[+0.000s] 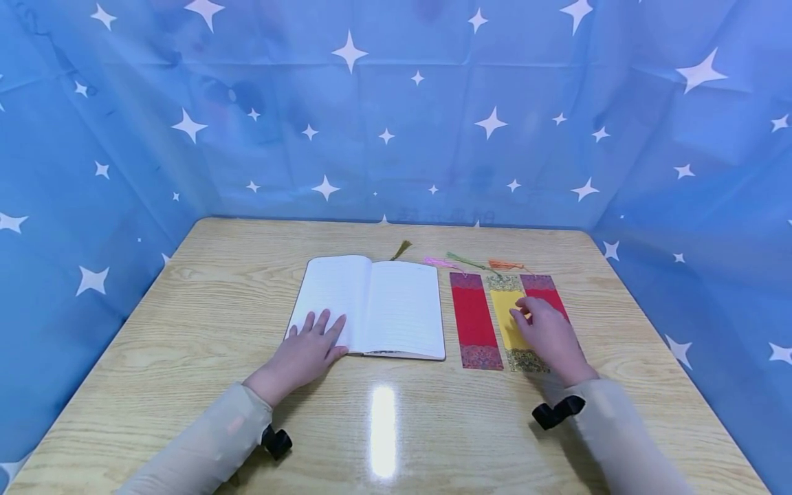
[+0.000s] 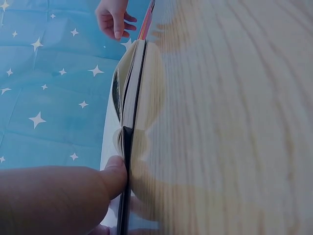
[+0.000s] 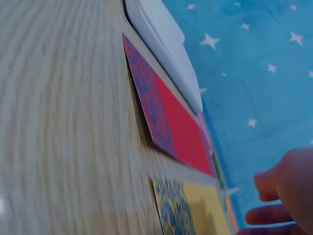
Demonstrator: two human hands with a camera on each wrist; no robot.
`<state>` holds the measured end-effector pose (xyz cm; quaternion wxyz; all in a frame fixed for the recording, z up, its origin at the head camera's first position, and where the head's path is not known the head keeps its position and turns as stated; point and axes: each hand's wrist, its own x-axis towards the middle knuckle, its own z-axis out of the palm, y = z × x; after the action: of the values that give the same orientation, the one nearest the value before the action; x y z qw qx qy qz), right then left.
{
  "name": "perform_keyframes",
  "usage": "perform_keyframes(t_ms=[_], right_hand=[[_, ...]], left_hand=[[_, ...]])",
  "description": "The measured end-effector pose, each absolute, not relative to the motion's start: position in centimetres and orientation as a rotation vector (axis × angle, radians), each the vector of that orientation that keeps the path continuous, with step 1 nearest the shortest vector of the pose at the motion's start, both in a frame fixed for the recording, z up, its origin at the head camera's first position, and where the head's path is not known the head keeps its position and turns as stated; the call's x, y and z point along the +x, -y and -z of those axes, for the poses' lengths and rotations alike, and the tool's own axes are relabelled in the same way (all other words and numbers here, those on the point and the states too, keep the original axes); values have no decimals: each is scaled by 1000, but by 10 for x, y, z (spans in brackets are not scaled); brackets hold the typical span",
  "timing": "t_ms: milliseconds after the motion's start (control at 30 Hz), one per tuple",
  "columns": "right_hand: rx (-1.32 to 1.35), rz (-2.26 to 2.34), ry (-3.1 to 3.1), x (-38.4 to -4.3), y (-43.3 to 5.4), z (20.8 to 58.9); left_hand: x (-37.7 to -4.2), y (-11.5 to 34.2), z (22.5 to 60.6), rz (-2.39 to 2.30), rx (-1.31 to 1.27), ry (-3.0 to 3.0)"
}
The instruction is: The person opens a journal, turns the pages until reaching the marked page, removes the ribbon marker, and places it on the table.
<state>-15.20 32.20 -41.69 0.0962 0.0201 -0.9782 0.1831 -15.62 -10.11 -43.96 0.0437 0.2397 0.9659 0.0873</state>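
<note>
An open notebook (image 1: 405,309) with lined white pages lies on the table. My left hand (image 1: 306,357) rests on its left page, fingers spread, thumb at the lower edge. An olive tassel (image 1: 402,249) sticks out past the notebook's top edge. In the left wrist view a dark patterned strip (image 2: 116,95) shows under the raised right pages. To the right lie a red bookmark (image 1: 474,316), a yellow bookmark (image 1: 506,320) and another red bookmark (image 1: 547,294), partly covered. Above the yellow one hovers my right hand (image 1: 547,337), loosely curled and holding nothing.
A pink tassel (image 1: 441,262), a green tassel (image 1: 464,259) and an orange tassel (image 1: 504,265) lie beyond the bookmarks. The wooden table (image 1: 185,330) ends at a blue star-patterned cloth (image 1: 383,103) at the back and sides.
</note>
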Motion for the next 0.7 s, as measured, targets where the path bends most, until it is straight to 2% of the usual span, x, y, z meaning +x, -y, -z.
perform_keyframes(t_ms=[700], right_hand=[[298,-541,2949,-156,-264,421]], left_hand=[[-157,102,441,-273,724,-2951]])
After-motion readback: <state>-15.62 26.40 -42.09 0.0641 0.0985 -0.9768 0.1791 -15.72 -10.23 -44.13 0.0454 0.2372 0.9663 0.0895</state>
